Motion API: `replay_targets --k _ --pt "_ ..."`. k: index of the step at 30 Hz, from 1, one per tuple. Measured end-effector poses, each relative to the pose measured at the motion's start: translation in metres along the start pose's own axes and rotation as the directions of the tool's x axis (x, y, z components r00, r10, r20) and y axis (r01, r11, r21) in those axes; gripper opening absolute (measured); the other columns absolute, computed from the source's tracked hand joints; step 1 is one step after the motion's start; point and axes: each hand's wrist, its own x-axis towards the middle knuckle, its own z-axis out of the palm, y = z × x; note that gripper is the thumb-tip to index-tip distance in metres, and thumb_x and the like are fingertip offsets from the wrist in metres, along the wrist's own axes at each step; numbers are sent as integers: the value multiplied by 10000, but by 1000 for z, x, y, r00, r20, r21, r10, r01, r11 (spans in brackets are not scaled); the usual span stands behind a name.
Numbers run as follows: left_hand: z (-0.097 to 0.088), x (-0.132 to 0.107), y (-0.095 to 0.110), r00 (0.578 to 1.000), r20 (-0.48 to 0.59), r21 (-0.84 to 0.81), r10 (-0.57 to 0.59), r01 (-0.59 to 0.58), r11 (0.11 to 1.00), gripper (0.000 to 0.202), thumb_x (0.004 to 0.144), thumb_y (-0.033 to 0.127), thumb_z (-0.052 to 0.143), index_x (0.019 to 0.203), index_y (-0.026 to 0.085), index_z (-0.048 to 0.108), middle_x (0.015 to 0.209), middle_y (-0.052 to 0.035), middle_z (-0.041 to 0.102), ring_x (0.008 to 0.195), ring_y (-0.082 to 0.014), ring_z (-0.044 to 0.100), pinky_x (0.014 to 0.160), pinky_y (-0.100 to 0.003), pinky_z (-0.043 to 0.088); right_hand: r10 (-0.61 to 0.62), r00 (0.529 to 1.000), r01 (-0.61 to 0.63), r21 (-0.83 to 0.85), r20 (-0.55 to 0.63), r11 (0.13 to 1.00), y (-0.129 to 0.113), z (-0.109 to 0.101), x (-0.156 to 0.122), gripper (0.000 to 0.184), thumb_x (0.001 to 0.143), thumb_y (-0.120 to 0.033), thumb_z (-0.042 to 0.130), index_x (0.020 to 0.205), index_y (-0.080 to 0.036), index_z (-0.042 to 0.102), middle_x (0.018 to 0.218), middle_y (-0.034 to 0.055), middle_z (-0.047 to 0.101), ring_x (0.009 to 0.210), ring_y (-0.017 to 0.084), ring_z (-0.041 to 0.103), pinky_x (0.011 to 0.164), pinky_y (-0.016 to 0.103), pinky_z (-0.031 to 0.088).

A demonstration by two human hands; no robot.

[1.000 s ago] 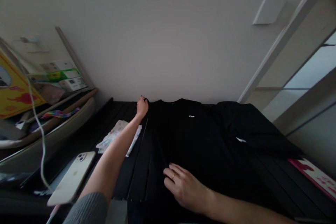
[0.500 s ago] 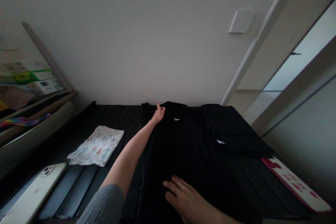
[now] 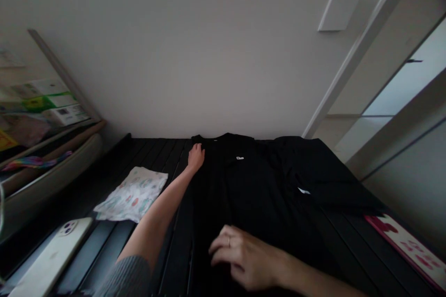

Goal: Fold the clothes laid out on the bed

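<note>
A black T-shirt (image 3: 254,185) with a small white neck label lies spread on the dark slatted table (image 3: 153,158). My left hand (image 3: 196,156) reaches far out and rests on the shirt's left shoulder near the collar, fingers curled against the cloth. My right hand (image 3: 240,254), a ring on one finger, hovers over the shirt's near part with its fingers bent downward and apart, touching the fabric. Nothing else is in either hand.
A folded patterned white cloth (image 3: 132,193) lies left of my arm. A white phone (image 3: 45,260) sits at the near left. A second black garment (image 3: 324,171) lies at the right, a pink-and-white board (image 3: 411,246) beyond it. Shelves with boxes (image 3: 45,106) stand left.
My left hand moved left from the collar's middle to the left shoulder and its fingers curled. My right hand lifted slightly and bent its fingers. The shirt's left side now lies narrower.
</note>
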Motion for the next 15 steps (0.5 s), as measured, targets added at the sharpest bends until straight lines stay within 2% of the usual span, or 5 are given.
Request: replay_targets --k 2,5,9,11,15 --pt "11 6 -4 997 75 2 25 -25 1000 490 944 360 355 1408 206 402 1500 -112 361 1401 -290 262 1120 -490 225 167 972 -155 79 -168 985 32 -13 13 408 791 -58 482 1145 -213 612 1281 49 575 1166 160 503 1020 324 398" --pt "22 15 -9 984 175 7 19 -21 1000 560 939 473 317 1463 276 322 1536 -81 301 1424 -329 197 1113 -599 135 468 796 -457 124 -384 881 97 -30 38 359 849 -136 464 1182 -149 600 1286 124 554 1200 189 503 1052 349 376" --pt "26 25 -11 972 233 11 -5 3 1000 682 915 585 250 1516 289 123 1561 -75 229 1439 -351 118 1073 -691 12 699 596 -738 74 -394 671 175 -40 73 488 922 -330 459 1375 -146 466 1458 170 392 1352 265 355 1096 388 294" --pt "25 29 -14 974 224 16 -9 6 1000 733 905 606 241 1522 264 40 1559 -90 227 1441 -344 113 1067 -695 -26 771 564 -804 18 -294 595 197 -36 89 549 938 -438 427 1443 -227 381 1542 126 270 1409 297 240 1116 442 228" --pt "23 41 -26 971 238 78 -5 -14 997 724 902 612 225 1521 263 89 1556 -83 239 1446 -325 107 1074 -660 -104 783 586 -810 -123 -209 574 213 -13 109 552 980 -494 231 1492 -288 259 1592 42 132 1453 262 59 1139 497 44"
